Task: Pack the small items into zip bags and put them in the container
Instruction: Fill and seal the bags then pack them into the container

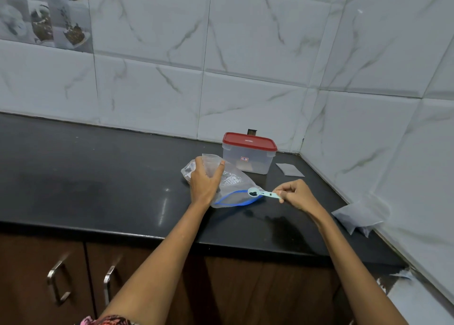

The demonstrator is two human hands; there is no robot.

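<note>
A clear zip bag [234,186] with a blue zip edge lies on the black counter [98,177], its mouth gaping toward me. My left hand [205,179] presses down on and grips the bag's far end, where dark small items show through the plastic. My right hand [296,194] pinches the handle of a light blue measuring spoon [260,193]. The spoon's bowl holds a few dark small items and hovers at the right corner of the bag's mouth. A clear container [248,157] with a red lid, closed, stands just behind the bag.
A small flat packet [290,170] lies right of the container. Another clear bag [361,215] leans against the right tiled wall. The tiled walls meet in a corner behind the container. Wooden cabinet doors with metal handles [57,283] are below the counter edge.
</note>
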